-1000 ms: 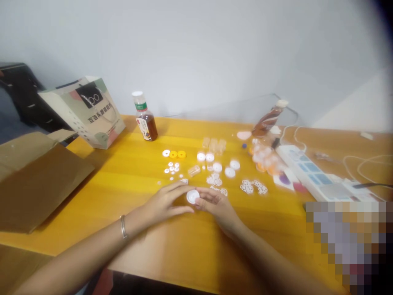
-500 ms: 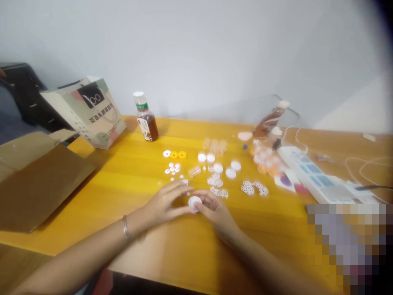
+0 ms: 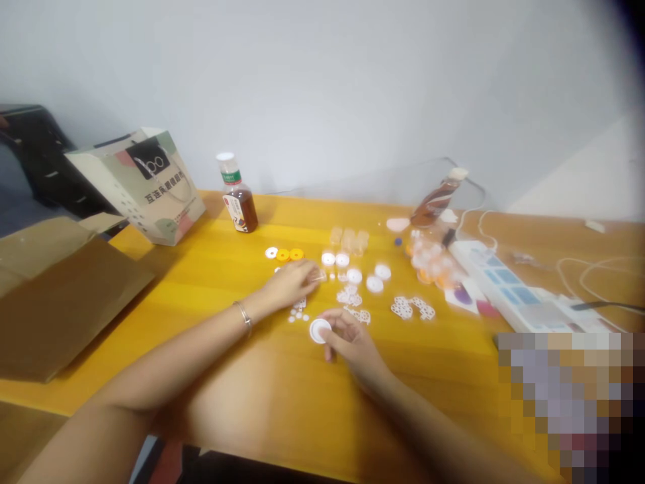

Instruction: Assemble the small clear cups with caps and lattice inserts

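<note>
Over the counter [image 3: 242, 383], the right hand [image 3: 355, 341] pinches a white disc [image 3: 318, 331], best kept steady; whether the left hand [image 3: 288, 282] grips the clear piece [image 3: 319, 275], I cannot tell.

The paper bag [image 3: 146, 191] at the far left of the table [image 3: 242, 396] shows a pair-of-glasses sign [image 3: 155, 163] above dark Chinese characters [image 3: 164, 187] starting 互连, the rest blurred; lettering on the upright bottle [image 3: 240, 210] near the far edge is illegible.

A paper bag [image 3: 164, 214] stands near a bottle [image 3: 244, 210].
</note>
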